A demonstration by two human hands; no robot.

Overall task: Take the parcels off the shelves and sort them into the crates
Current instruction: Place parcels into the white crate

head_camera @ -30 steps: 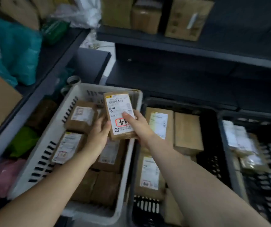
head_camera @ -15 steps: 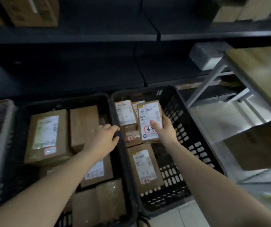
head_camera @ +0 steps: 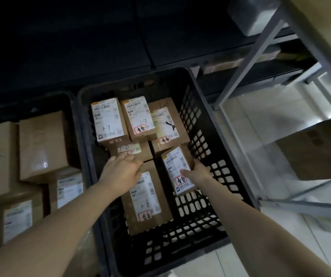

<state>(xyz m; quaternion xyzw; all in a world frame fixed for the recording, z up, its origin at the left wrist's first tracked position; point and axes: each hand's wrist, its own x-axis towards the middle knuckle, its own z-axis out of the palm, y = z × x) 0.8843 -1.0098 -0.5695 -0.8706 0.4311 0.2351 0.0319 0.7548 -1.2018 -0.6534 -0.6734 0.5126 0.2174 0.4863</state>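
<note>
The parcel (head_camera: 177, 170), gripped in our right hand (head_camera: 197, 172), has descended inside the black crate (head_camera: 200, 124), near its right wall; our left hand (head_camera: 120, 170), loosely bent and empty, has followed. Release looks imminent.

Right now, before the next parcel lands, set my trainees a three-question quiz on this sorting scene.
1. True or false: the right hand holds a small brown cardboard parcel over the black slotted plastic crate.
2. The left hand reaches over: A) labelled parcels lying in that crate, B) the grey metal rack, C) the white floor tiles.
3. Fill in: the held parcel's white label carries a stamp with a ____ border.
Key: 1 true; 2 A; 3 red.
</note>
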